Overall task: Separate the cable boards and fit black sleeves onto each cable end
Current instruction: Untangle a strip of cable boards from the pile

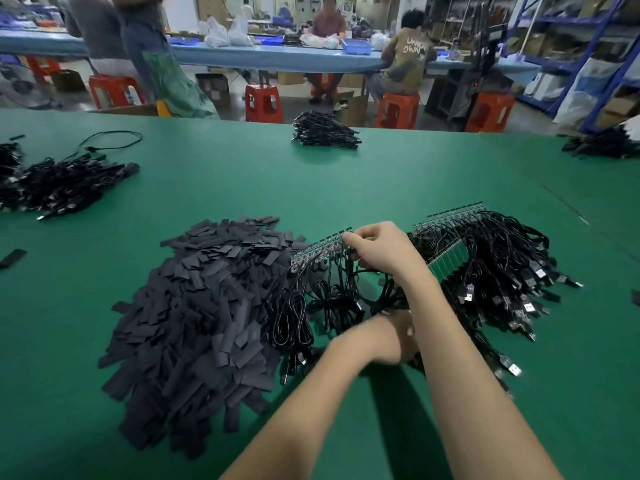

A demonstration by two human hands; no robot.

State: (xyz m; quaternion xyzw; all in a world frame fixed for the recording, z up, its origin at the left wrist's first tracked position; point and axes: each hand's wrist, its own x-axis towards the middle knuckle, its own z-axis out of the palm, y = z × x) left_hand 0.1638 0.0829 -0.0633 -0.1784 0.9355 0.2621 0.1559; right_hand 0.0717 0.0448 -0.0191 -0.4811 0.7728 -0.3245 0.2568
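Observation:
A strip of joined green cable boards (pixel 313 252) lies at the middle of the green table (pixel 346 188), its black cables (pixel 311 306) trailing toward me. My right hand (pixel 377 247) pinches the strip's right end with curled fingers. My left hand (pixel 393 337) reaches under my right forearm into the cables; it is blurred and its fingers are hidden. A big heap of flat black sleeves (pixel 207 323) sits left of the strip. More board strips (pixel 446 216) with a thick bundle of USB cables (pixel 502 271) lie to the right.
Piles of black cables rest at the far left (pixel 62 188), back centre (pixel 323 131) and far right (pixel 602 143). A loose sleeve (pixel 12 258) lies near the left edge. Beyond the table are red stools (pixel 263 102) and people seated at a blue bench.

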